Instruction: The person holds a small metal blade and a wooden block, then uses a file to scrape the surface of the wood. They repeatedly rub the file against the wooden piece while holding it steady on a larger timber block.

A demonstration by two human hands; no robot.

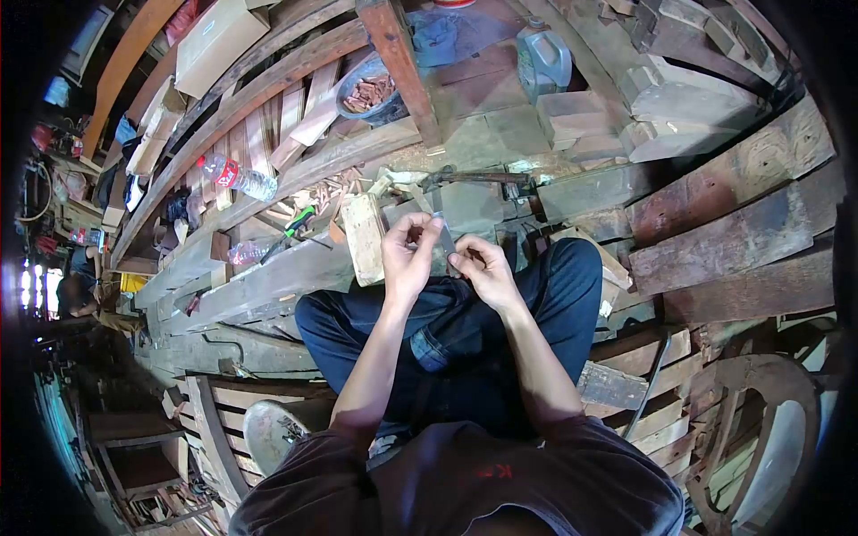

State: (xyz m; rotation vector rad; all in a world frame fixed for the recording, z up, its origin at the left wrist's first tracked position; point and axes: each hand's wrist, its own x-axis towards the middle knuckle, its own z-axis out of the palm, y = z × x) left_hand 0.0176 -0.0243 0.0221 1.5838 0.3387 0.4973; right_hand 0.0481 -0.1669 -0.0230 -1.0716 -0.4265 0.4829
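Over my lap, a narrow flat grey strip [448, 238] stands between my two hands; its exact kind I cannot tell. My left hand [408, 255] pinches near its upper end, thumb and fingers pressed together. Lower down, the thumb and fingertips of my right hand [483, 270] close on its other side. A pale wooden block [362, 238] lies just left of my left hand. Beyond the hands is a long dark tool [483, 178] resting across the planks. Further left lies a tool with a green and black handle [301, 220].
A red-labelled plastic bottle [237, 179] lies at left among wood scraps. Behind a beam [399, 67] sits a tub [343, 100] of wooden pegs. A grey-blue jug [543, 61] stands at the back. Heavy timbers [728, 188] lie at right. Another person [80, 281] is at far left.
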